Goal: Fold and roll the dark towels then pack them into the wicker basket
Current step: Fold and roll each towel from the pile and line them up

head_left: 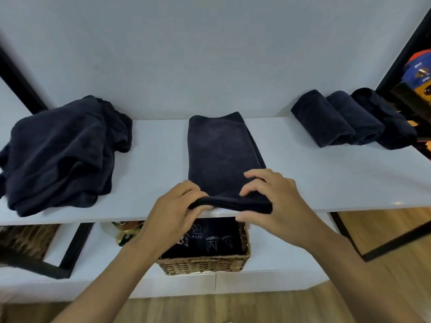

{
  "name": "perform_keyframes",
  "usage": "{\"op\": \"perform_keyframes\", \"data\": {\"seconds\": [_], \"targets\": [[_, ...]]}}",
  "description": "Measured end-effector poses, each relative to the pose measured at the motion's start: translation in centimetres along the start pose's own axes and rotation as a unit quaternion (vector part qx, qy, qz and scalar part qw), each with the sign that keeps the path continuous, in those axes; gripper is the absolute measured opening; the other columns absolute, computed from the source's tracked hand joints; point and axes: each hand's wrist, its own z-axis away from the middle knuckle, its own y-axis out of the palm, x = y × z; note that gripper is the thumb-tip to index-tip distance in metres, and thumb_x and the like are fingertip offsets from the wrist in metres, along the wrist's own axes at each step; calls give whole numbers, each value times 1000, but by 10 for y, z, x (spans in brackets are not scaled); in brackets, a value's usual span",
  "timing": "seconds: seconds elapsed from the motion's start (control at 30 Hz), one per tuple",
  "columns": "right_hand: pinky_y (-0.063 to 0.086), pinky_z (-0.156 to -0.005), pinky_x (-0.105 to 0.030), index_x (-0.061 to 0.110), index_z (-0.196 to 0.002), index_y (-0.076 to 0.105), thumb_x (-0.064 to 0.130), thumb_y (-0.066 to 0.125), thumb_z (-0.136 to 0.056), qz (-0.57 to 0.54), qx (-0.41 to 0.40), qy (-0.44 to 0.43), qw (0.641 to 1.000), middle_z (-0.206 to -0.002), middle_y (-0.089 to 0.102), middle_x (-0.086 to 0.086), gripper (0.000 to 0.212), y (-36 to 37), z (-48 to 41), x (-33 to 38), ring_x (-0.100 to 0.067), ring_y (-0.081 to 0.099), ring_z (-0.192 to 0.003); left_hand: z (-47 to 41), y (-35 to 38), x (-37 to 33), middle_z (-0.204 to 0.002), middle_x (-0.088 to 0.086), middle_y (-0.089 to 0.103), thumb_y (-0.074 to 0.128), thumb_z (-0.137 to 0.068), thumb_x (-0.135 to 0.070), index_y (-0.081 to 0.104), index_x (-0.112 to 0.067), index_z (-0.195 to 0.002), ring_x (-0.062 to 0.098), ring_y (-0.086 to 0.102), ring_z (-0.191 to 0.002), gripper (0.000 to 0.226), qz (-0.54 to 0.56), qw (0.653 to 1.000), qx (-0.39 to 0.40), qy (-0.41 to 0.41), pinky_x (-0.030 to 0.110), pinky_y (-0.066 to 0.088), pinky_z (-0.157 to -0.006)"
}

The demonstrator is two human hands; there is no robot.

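while both hands (pixel 177 210) pinch a towel (pixel 221 155), rolled towels (pixel 210 238) fill the basket (pixel 203 264).

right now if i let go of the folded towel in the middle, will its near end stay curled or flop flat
Likely floppy: the folded towel bends softly where the left hand and right hand pinch its near edge. Released, that barely started curl would probably slump flat. Fully rolled it may hold, as the rolled towels keep their shape.

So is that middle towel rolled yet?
Folded, not rolled: the middle towel lies as a flat strip; the left hand and right hand grip its near edge.
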Motion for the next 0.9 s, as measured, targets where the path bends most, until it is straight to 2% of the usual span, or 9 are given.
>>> {"op": "perform_keyframes", "data": {"seconds": [0.07,0.17,0.23,0.33,0.43,0.57,0.63,0.73,0.9], "targets": [[21,-107,-28,35,-120,51,58,72,-75,67,42,-39,996,-137,39,21,55,15,4,1,0,36,-122,-7,-3,-2,-91,-16,63,52,-89,-48,71,-24,-98,-1,53,-85,32,21,999,4,-35,7,39,-71],[38,-100,-38,28,-117,58,33,69,-88,119,1,-42,992,-116,57,14,31,23,-4,-7,-10,53,-104,-16,-11,-3,-90,-19,67,69,-87,-36,74,-24,-100,-1,59,-81,19,95,987,-1,-129,4,41,-75],[42,-95,-34,26,-113,64,27,63,-94,23,21,5,1000,-106,63,13,19,12,-12,-14,-7,58,-97,-21,-13,-1,-92,-12,70,67,-89,-33,74,-26,-103,2,61,-83,18,107,981,8,-161,6,42,-75],[41,-88,-13,30,-115,62,24,63,-95,-121,26,79,989,-110,63,17,21,-4,-23,-23,3,56,-103,-29,-12,0,-93,-13,69,63,-93,-31,74,-24,-106,-4,59,-86,19,124,974,37,-188,3,39,-73],[40,-93,-18,30,-115,58,22,66,-93,-129,8,110,985,-112,58,17,25,1,-35,-28,2,49,-109,-37,-8,3,-98,-17,69,64,-93,-28,73,-26,-102,-2,61,-93,13,162,959,35,-231,5,40,-72],[36,-91,-27,26,-105,68,12,69,-88,69,-71,-57,993,-114,55,7,23,15,-38,-36,-10,52,-103,-47,-7,6,-98,-12,66,67,-90,-29,68,-27,-94,6,57,-94,5,158,949,40,-270,16,39,-72],[33,-90,-28,24,-97,73,19,65,-87,147,-76,-135,977,-115,60,3,13,18,-31,-40,-16,53,-107,-48,-6,5,-84,-13,59,67,-90,-29,61,-27,-91,6,53,-79,7,148,948,44,-279,18,37,-65],[38,-94,-34,25,-104,73,49,55,-87,191,-30,-143,971,-125,61,3,34,17,-24,-45,-18,51,-119,-49,-3,3,-78,-14,53,67,-91,-30,52,-26,-84,5,51,-74,16,97,960,42,-259,21,37,-62],[45,-94,-38,22,-99,72,34,78,-78,236,-14,-153,960,-119,64,1,25,11,-35,-43,-20,55,-114,-39,-4,8,-100,-9,54,53,-91,-52,66,-20,-85,12,50,-84,35,-88,995,19,-37,28,46,-70]]}}
